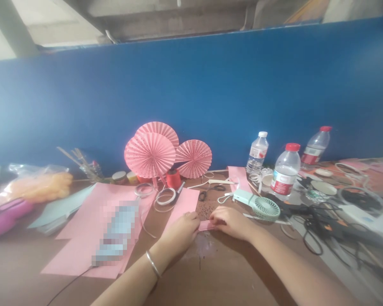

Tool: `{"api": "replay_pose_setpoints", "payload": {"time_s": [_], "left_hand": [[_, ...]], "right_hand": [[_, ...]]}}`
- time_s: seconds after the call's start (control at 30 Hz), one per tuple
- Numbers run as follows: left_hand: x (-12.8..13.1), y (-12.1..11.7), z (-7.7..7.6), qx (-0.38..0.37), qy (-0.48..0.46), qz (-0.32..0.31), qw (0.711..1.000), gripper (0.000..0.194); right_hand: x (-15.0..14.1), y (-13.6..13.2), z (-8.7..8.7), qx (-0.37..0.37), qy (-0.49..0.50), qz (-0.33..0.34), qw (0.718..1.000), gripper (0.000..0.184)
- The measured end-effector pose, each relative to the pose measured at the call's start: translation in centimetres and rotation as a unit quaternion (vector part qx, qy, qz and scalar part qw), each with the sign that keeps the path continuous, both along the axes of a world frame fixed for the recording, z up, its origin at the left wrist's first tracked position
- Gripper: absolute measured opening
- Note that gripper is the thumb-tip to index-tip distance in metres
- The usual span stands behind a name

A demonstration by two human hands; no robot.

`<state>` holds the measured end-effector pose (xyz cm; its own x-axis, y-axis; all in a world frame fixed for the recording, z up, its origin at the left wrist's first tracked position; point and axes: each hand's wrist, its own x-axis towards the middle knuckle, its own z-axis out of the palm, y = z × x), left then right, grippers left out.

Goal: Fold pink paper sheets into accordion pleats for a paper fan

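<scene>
A narrow folded strip of pink paper [206, 225] lies low over the table between my hands. My left hand [183, 229], with a silver bangle at the wrist, pinches its left end. At the other end the fingers of my right hand [231, 222] are closed on the strip. A longer pink paper piece [185, 203] lies just behind my left hand. Beyond, several round pleated pink paper fans [153, 155] stand against the blue wall. Dark specks of paper lie on the table behind the strip. Black-handled scissors [207, 193] rest farther back.
Large pink sheets [79, 221] and a pixelated device with a cable are at left. A mint handheld fan [264, 207], tape rolls [165, 196] and a red thread spool [173, 179] lie behind. Water bottles [285, 172] and tangled black cables [315, 229] are at right.
</scene>
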<state>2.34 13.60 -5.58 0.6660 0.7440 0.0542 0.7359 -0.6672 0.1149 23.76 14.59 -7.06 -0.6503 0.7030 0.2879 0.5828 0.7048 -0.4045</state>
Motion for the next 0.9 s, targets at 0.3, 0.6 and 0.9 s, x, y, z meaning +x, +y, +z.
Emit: {"api": "replay_pose_setpoints", "payload": {"time_s": [0.3,0.6,0.9], "left_hand": [[0.6,-0.2,0.3,0.009,0.019,0.017,1.0,0.011],[0.7,-0.4,0.5,0.039,0.061,0.001,0.997,0.012],[1.0,-0.8,0.3,0.045,0.089,-0.003,0.995,0.01]], "right_hand": [[0.2,0.1,0.4,0.002,-0.013,0.031,0.999,0.016],[-0.4,-0.2,0.9,0.021,-0.048,0.036,0.998,0.019],[0.4,0.2,1.1,-0.01,-0.041,0.078,0.996,0.02]]}}
